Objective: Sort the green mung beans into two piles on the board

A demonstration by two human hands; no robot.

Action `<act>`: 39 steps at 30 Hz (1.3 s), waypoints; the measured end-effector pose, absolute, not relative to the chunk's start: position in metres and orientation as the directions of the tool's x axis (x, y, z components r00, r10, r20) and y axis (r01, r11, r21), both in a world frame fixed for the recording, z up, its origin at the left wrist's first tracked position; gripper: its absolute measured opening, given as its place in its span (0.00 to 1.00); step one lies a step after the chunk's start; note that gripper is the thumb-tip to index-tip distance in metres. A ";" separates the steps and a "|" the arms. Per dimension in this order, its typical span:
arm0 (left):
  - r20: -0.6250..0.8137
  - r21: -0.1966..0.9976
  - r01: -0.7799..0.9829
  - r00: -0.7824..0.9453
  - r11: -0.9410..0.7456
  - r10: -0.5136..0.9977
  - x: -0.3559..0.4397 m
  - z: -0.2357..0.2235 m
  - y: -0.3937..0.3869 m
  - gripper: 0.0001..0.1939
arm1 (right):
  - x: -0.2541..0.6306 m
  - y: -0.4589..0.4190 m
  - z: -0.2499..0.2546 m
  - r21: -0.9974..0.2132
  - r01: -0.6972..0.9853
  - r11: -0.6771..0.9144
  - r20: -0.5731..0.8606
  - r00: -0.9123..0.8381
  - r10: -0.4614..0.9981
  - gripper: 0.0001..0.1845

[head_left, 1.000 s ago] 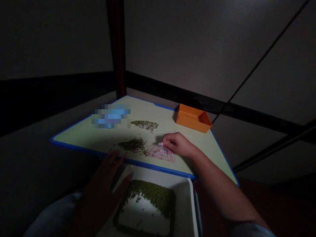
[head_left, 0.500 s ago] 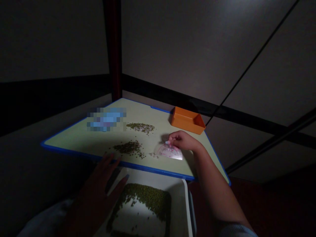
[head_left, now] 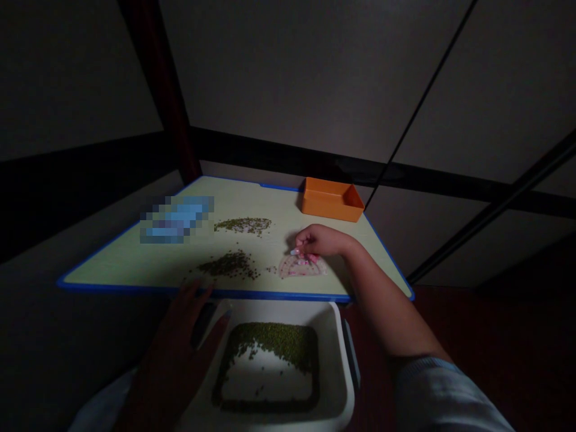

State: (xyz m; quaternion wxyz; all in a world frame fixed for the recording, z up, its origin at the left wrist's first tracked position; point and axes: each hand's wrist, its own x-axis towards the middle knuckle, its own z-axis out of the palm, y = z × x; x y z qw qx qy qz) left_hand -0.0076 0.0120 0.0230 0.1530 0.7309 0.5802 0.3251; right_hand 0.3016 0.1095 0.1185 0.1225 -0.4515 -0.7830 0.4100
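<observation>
My right hand is closed on the edge of a clear pink protractor, which lies low over the pale tabletop. Just left of the protractor, a few small beans trail toward a dark heap of beans. Farther back is a thinner patch of green beans. My left hand, in shadow, has its fingers spread over the left rim of a white plastic tub below the table's front edge. Green beans line the tub's floor, mostly along its far side.
An orange open box stands at the table's back right corner. A blurred-out blue item lies at the left. The table has a raised blue edge, and panelled walls close it in behind.
The view has tilted and shifted, so the table appears farther left and higher. My right hand keeps hold of the protractor, whose angle to the light has changed. My left hand stays spread.
</observation>
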 end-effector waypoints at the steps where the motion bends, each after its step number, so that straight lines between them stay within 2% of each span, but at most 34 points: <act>1: 0.299 0.601 0.748 0.118 -0.283 0.947 -0.008 0.022 0.012 0.30 | 0.302 0.110 0.118 -0.754 0.603 0.261 -0.170 -0.563 0.808 0.11; 7: 0.319 0.584 0.754 0.127 -0.300 0.939 -0.008 0.021 0.012 0.30 | 0.307 0.110 0.121 -0.766 0.594 0.245 -0.169 -0.554 0.815 0.08; 17: 0.322 0.589 0.752 0.117 -0.296 0.939 -0.007 0.023 0.013 0.28 | 0.306 0.109 0.122 -0.764 0.609 0.212 -0.255 -0.587 0.768 0.12; 24: 0.329 0.592 0.745 0.124 -0.307 0.936 -0.007 0.025 0.012 0.28 | 0.308 0.110 0.118 -0.716 0.662 0.223 -0.234 -0.528 0.816 0.10; 30: 0.321 0.594 0.745 0.125 -0.303 0.939 -0.007 0.025 0.013 0.29 | 0.304 0.109 0.119 -0.755 0.621 0.209 -0.263 -0.579 0.772 0.11; 39: 0.310 0.584 0.760 0.117 -0.286 0.944 -0.006 0.027 0.012 0.30 | 0.304 0.106 0.125 -0.752 0.593 0.289 -0.183 -0.608 0.772 0.11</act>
